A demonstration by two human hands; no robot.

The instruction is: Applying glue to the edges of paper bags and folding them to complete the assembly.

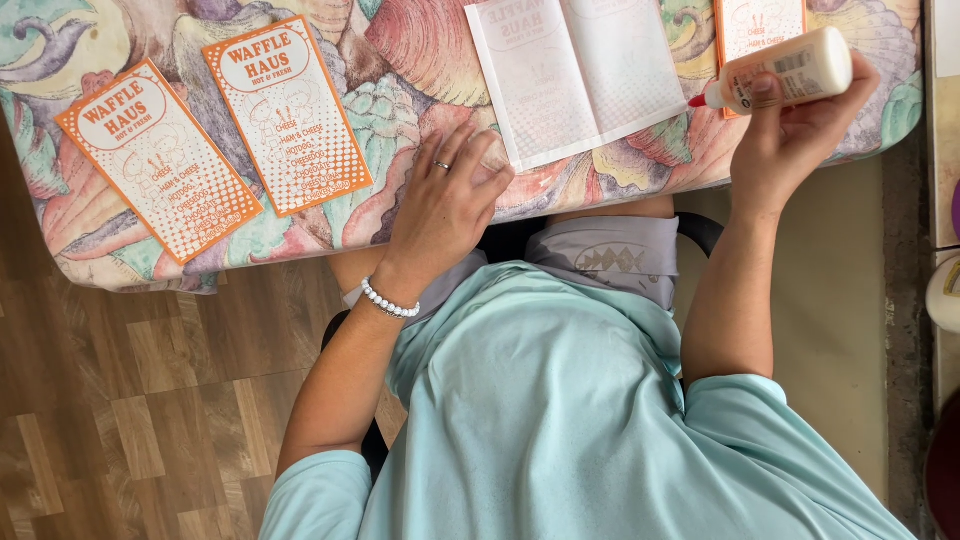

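Overhead, right hand (790, 140) fingers wrapped around smooth white glue bottle (790, 70) (red-tipped), left hand (440, 210) flat, open, on floral tablecloth (400, 90).

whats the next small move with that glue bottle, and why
Probably bring the red tip of the glue bottle down onto the face-down white sheet. The right hand has its grip on the bottle, held off the table with the nozzle aimed at the sheet, and the left hand lies flat beside the sheet's near corner.
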